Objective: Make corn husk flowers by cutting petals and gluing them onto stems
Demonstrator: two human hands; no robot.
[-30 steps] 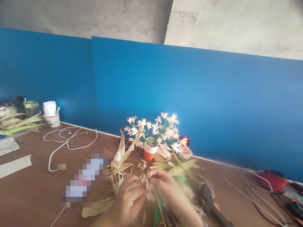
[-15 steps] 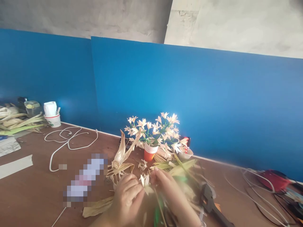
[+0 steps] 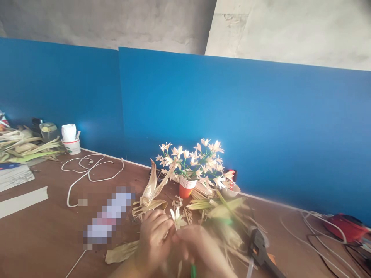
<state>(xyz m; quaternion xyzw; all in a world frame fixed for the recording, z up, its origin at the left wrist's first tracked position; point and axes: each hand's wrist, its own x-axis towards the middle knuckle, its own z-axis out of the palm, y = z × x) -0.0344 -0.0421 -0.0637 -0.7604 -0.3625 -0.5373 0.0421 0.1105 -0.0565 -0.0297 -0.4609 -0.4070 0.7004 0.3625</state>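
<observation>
Low over the table, my left hand [image 3: 156, 231] is closed with thumb and fingers pinched around the base of a pale corn-husk flower [image 3: 177, 217]. The petals point up and away from me. My right hand [image 3: 195, 239], a little blurred, meets the left just below the flower. Its fingers are curled, and whatever they pinch is hidden. Beyond the hands, a red and white paper cup [image 3: 187, 188] holds a bunch of similar flowers [image 3: 207, 156] on green stems. Husk scraps lie around it.
A black glue gun [image 3: 259, 247] lies to the right beside husks [image 3: 228, 227]. Dried husk [image 3: 149, 191] stands left of the cup. White cable [image 3: 95, 179], a blurred-out flat object [image 3: 107, 218] and a husk pile [image 3: 29, 144] are leftward. A red item [image 3: 346, 227] and cords are far right.
My right hand has come down and toward my left hand, its fingers now curled lower. A thin strip seen below it is no longer visible. The view has shifted slightly left.
</observation>
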